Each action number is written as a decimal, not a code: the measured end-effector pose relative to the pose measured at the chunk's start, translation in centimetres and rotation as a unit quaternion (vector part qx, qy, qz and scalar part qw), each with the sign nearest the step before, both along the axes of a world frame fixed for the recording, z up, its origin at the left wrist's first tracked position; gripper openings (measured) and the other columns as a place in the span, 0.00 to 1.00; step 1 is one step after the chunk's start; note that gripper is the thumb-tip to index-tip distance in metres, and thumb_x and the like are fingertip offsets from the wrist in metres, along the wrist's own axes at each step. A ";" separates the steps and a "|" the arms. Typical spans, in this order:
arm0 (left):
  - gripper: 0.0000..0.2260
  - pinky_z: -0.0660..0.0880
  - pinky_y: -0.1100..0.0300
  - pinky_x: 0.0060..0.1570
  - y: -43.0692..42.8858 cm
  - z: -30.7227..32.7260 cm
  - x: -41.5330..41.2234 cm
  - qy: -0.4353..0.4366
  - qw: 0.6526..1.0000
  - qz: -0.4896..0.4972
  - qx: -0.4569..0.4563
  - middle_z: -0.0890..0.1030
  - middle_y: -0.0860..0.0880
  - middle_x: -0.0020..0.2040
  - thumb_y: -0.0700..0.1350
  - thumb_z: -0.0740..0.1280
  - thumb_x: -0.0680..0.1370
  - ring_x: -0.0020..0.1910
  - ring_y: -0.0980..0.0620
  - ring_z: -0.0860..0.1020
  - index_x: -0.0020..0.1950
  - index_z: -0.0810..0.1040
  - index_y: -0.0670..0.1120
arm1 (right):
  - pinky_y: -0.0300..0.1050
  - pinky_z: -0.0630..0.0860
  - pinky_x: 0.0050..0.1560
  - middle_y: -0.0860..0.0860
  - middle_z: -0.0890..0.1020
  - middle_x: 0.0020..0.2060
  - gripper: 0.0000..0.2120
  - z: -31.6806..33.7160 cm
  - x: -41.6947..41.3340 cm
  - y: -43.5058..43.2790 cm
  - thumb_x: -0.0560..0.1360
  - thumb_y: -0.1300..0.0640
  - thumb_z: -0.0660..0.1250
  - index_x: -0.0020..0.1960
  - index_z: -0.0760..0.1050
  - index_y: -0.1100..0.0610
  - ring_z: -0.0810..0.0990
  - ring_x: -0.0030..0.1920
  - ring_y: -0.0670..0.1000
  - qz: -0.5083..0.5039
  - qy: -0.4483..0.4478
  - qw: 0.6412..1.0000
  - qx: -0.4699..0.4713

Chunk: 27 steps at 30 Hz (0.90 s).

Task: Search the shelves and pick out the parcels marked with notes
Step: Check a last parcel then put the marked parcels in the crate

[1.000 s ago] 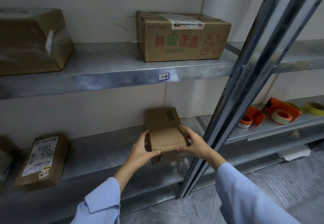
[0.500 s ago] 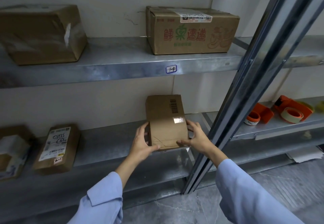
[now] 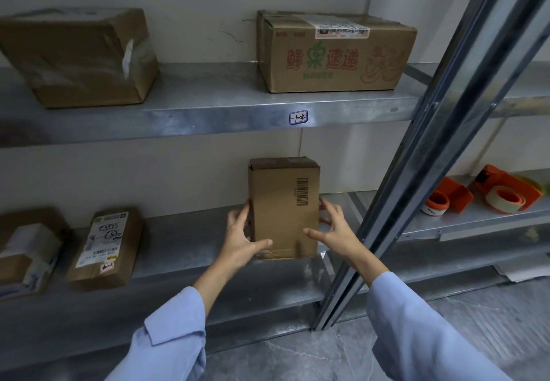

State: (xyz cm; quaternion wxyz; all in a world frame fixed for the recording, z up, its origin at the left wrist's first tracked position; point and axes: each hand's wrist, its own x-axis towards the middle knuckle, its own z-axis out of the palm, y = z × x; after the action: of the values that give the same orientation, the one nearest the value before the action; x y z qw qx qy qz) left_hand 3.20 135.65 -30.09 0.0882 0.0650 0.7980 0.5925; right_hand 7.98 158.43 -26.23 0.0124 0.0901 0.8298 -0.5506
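Cartons first: the printed carton [image 3: 333, 62] at 1 o'clock and the film-wrapped box [image 3: 80, 56] at 10 o'clock sit on the upper shelf. Both look bulky; lift each with two hands under the bottom edges.

The small box [image 3: 282, 202] stands upright at centre on the lower shelf [image 3: 184, 249], between your hands. Your left hand [image 3: 241, 231] pinches its left edge, thumb across the front. Your right hand [image 3: 336, 231] is spread, fingertips touching the right edge, not closed on it. The box is judged light and stiff; hold it by opposite side faces, since its bottom edge looks creased.

The flat parcel [image 3: 107, 249] at 8 o'clock carries a red-marked sticker [image 3: 106, 267], unreadable. Only a barcode [image 3: 302, 191] shows on the small box. Its back and sides are hidden, so no note is confirmed.
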 end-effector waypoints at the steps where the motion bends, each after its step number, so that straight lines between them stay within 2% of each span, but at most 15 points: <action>1: 0.46 0.70 0.42 0.67 0.0 0.1 0.1 0.001 1.000 0.002 0.004 0.57 0.52 0.72 0.39 0.80 0.67 0.72 0.46 0.64 0.78 0.59 0.56 | 0.46 0.71 0.66 0.50 0.61 0.70 0.43 0.1 0.0 -0.1 0.72 0.58 0.75 0.79 0.53 0.52 0.68 0.66 0.49 0.006 -0.001 1.000 0.007; 4: 0.42 0.73 0.48 0.65 0.0 0.5 0.3 0.009 0.999 0.001 0.030 0.60 0.53 0.72 0.36 0.78 0.68 0.72 0.47 0.65 0.76 0.61 0.54 | 0.50 0.70 0.68 0.50 0.60 0.71 0.41 0.1 -0.1 -0.2 0.72 0.56 0.76 0.77 0.55 0.52 0.67 0.68 0.52 0.003 0.005 1.000 0.009; 7: 0.38 0.76 0.68 0.52 0.1 1.3 0.5 0.009 0.997 -0.016 0.073 0.68 0.60 0.66 0.33 0.75 0.70 0.71 0.50 0.67 0.73 0.62 0.52 | 0.51 0.65 0.70 0.51 0.62 0.73 0.41 0.3 0.1 0.0 0.72 0.56 0.75 0.75 0.52 0.52 0.65 0.72 0.53 0.001 -0.001 0.999 -0.046; 8: 0.38 0.75 0.70 0.51 0.1 1.4 0.5 0.010 0.996 -0.021 0.081 0.68 0.62 0.66 0.34 0.76 0.70 0.70 0.50 0.68 0.73 0.61 0.53 | 0.51 0.64 0.71 0.51 0.62 0.74 0.43 0.2 0.1 0.1 0.71 0.56 0.76 0.75 0.51 0.52 0.63 0.74 0.54 0.001 0.002 0.998 -0.059; 9: 0.40 0.75 0.68 0.54 0.0 1.6 0.3 0.014 0.996 -0.025 0.082 0.66 0.62 0.68 0.36 0.76 0.70 0.71 0.51 0.67 0.74 0.60 0.56 | 0.51 0.62 0.72 0.51 0.61 0.75 0.45 0.3 0.2 0.2 0.71 0.55 0.76 0.75 0.49 0.51 0.62 0.75 0.55 0.002 0.009 0.998 -0.065; 11: 0.46 0.71 0.56 0.65 0.0 1.9 0.2 0.017 0.997 -0.038 0.070 0.58 0.62 0.72 0.41 0.78 0.69 0.71 0.53 0.64 0.76 0.55 0.63 | 0.52 0.59 0.74 0.50 0.55 0.78 0.53 0.5 0.1 0.2 0.69 0.53 0.78 0.78 0.42 0.47 0.58 0.77 0.54 0.006 0.018 0.997 -0.070; 13: 0.46 0.66 0.51 0.70 0.0 2.0 0.0 0.013 0.998 -0.044 0.052 0.56 0.60 0.70 0.43 0.79 0.69 0.71 0.53 0.62 0.75 0.53 0.66 | 0.54 0.54 0.75 0.48 0.48 0.79 0.59 0.6 0.0 0.2 0.67 0.53 0.79 0.78 0.36 0.44 0.52 0.77 0.51 0.008 0.025 0.998 -0.061; 15: 0.45 0.64 0.57 0.70 0.1 2.2 0.1 0.012 0.997 -0.046 0.053 0.57 0.58 0.70 0.42 0.78 0.69 0.71 0.55 0.62 0.75 0.55 0.63 | 0.55 0.54 0.75 0.46 0.49 0.79 0.60 0.7 0.0 0.5 0.66 0.51 0.80 0.79 0.37 0.43 0.51 0.77 0.50 0.013 0.027 0.998 -0.048; 17: 0.44 0.64 0.64 0.65 0.1 2.2 0.0 0.013 0.997 -0.052 0.054 0.59 0.57 0.72 0.41 0.78 0.69 0.69 0.58 0.61 0.77 0.56 0.57 | 0.55 0.57 0.75 0.48 0.57 0.78 0.57 0.6 0.0 1.1 0.65 0.48 0.80 0.79 0.43 0.45 0.56 0.77 0.51 0.019 0.024 0.999 -0.037; 20: 0.43 0.64 0.64 0.64 0.2 2.3 0.0 0.002 0.997 -0.056 0.061 0.64 0.59 0.71 0.42 0.78 0.69 0.69 0.59 0.64 0.77 0.58 0.54 | 0.50 0.63 0.73 0.42 0.66 0.69 0.53 0.5 0.1 1.9 0.66 0.52 0.80 0.78 0.48 0.48 0.63 0.71 0.47 0.013 0.017 0.999 -0.043; 22: 0.43 0.66 0.66 0.64 0.2 2.2 0.1 0.002 0.996 -0.053 0.078 0.68 0.58 0.70 0.46 0.81 0.65 0.70 0.57 0.68 0.74 0.62 0.54 | 0.45 0.64 0.69 0.39 0.69 0.62 0.48 0.7 0.1 2.2 0.66 0.54 0.80 0.75 0.51 0.46 0.65 0.67 0.45 0.013 0.015 0.999 -0.051; 24: 0.40 0.70 0.71 0.59 0.4 1.9 0.0 -0.004 0.994 -0.048 0.096 0.72 0.57 0.67 0.49 0.82 0.62 0.69 0.56 0.70 0.69 0.65 0.54 | 0.41 0.65 0.65 0.42 0.72 0.62 0.46 0.7 0.1 2.7 0.65 0.52 0.80 0.72 0.53 0.45 0.69 0.66 0.47 0.017 0.001 0.998 -0.068; 25: 0.38 0.72 0.73 0.55 0.4 1.9 0.1 -0.008 0.994 -0.048 0.101 0.72 0.57 0.66 0.46 0.81 0.63 0.69 0.54 0.71 0.67 0.66 0.53 | 0.38 0.67 0.63 0.43 0.73 0.62 0.45 0.7 0.1 3.0 0.64 0.50 0.80 0.71 0.55 0.45 0.71 0.65 0.47 0.015 -0.008 0.997 -0.080; 26: 0.36 0.73 0.73 0.54 0.5 1.8 0.1 -0.012 0.993 -0.051 0.105 0.72 0.57 0.65 0.44 0.81 0.65 0.68 0.53 0.70 0.67 0.66 0.52 | 0.37 0.69 0.63 0.44 0.73 0.62 0.44 0.8 0.1 3.2 0.64 0.47 0.80 0.69 0.57 0.47 0.72 0.65 0.47 0.010 -0.012 0.996 -0.093; 27: 0.36 0.73 0.71 0.55 0.6 1.7 0.0 -0.014 0.993 -0.052 0.108 0.72 0.57 0.64 0.45 0.81 0.65 0.69 0.52 0.70 0.67 0.66 0.51 | 0.41 0.71 0.65 0.45 0.74 0.62 0.43 0.8 0.1 3.4 0.62 0.44 0.81 0.68 0.59 0.47 0.73 0.65 0.48 0.004 -0.013 0.994 -0.104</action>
State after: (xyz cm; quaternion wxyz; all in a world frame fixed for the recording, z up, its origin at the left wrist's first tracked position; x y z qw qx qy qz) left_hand 3.23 136.21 -28.36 0.1232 0.1073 0.7237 0.6705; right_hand 8.10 161.86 -25.44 0.0350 0.0921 0.7682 -0.6326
